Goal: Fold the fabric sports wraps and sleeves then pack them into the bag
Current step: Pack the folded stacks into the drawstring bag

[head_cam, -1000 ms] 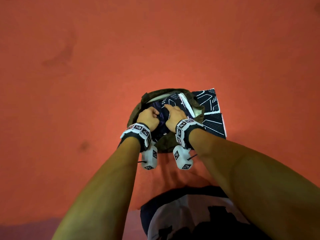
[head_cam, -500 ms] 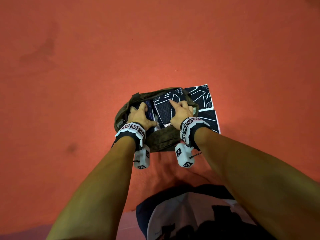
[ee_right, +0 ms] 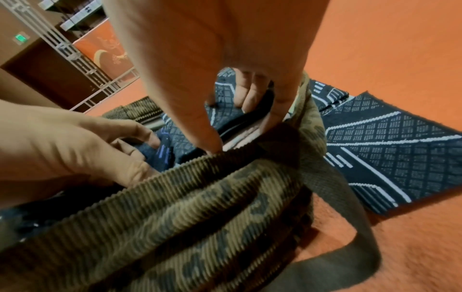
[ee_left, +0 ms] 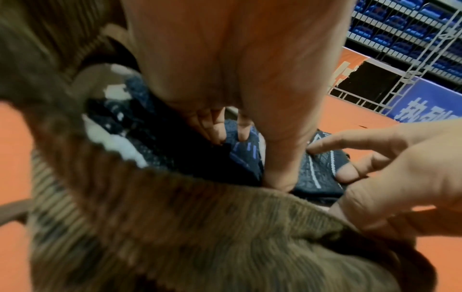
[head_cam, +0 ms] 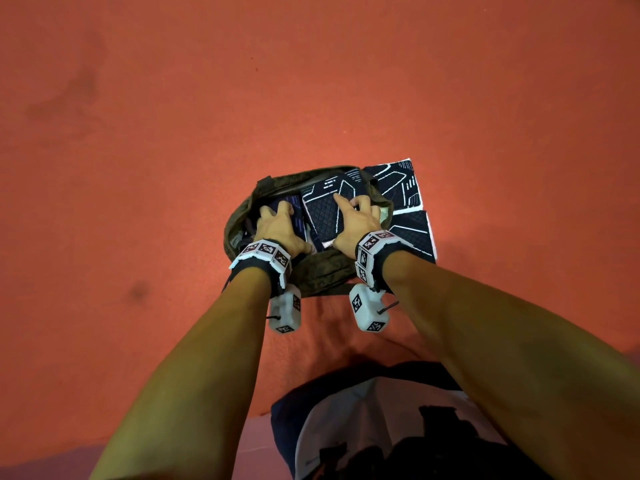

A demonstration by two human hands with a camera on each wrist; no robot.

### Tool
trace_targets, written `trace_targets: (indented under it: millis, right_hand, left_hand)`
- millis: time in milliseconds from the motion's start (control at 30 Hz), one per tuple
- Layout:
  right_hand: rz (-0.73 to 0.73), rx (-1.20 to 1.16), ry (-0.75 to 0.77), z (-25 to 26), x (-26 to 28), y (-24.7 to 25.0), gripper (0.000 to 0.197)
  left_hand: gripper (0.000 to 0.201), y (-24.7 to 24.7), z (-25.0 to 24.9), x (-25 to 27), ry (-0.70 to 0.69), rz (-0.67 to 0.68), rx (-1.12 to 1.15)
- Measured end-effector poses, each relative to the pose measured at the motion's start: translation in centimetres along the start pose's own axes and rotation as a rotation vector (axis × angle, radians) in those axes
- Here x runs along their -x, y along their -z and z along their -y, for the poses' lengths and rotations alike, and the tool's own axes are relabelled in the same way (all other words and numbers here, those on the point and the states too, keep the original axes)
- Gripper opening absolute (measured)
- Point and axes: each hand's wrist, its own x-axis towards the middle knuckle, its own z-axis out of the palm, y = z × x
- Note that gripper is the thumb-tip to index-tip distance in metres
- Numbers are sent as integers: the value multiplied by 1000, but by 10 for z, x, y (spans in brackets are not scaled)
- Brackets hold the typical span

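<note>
An olive-brown corduroy bag (head_cam: 325, 277) lies open on the orange floor. Inside it on the right lies a folded black sleeve with white lines (head_cam: 320, 216). My right hand (head_cam: 356, 220) holds this sleeve, index finger stretched along its top, other fingers curled over its right edge, thumb at its near edge (ee_right: 212, 142). On the left inside the bag (ee_left: 200, 227), my left hand (head_cam: 277, 225) presses spread fingers down on a dark sleeve with purple marks (ee_left: 246, 156). Two more folded black-and-white sleeves (head_cam: 398, 183) (head_cam: 417, 233) lie flat on the floor against the bag's right side.
The bag's strap (ee_right: 350, 227) loops over the floor at its near right corner. Bare orange floor (head_cam: 173, 133) surrounds the bag. A railing, a blue banner (ee_left: 425, 106) and stands are far behind. My shorts (head_cam: 381, 427) are at the bottom.
The black-and-white sleeve has gone from standing in the bag's mouth to lying flatter inside. My left hand has opened from a fist to spread fingers and shifted left. The bag's mouth is wider.
</note>
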Motion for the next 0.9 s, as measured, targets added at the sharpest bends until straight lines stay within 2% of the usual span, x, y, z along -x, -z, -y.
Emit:
trace_targets:
  millis: [67, 167, 267, 333, 433, 500, 700, 900]
  right_hand:
    - [-43, -7, -26, -1, 5, -3, 79]
    - [-88, -25, -69, -4, 15, -6, 46]
    - [3, 35, -16, -2, 26, -8, 24]
    - [73, 32, 19, 3, 34, -10, 22]
    - [158, 47, 65, 9, 39, -13, 34]
    - [173, 89, 75, 9, 41, -13, 33]
    - [138, 135, 42, 3, 52, -8, 23]
    - [134, 210, 7, -1, 63, -1, 22]
  left_hand:
    - [92, 0, -2, 6, 4, 24, -60]
    - [98, -2, -1, 15, -41, 28, -168]
    - [95, -6, 2, 23, -109, 7, -146]
    - [79, -8, 4, 28, -149, -27, -89]
    - [43, -11, 3, 36, -216, -34, -39]
    - [31, -11, 0, 41, -246, -25, -54]
    - [29, -13, -1, 53, -289, -6, -44]
    - [23, -30, -1, 57, -234, 209, -57]
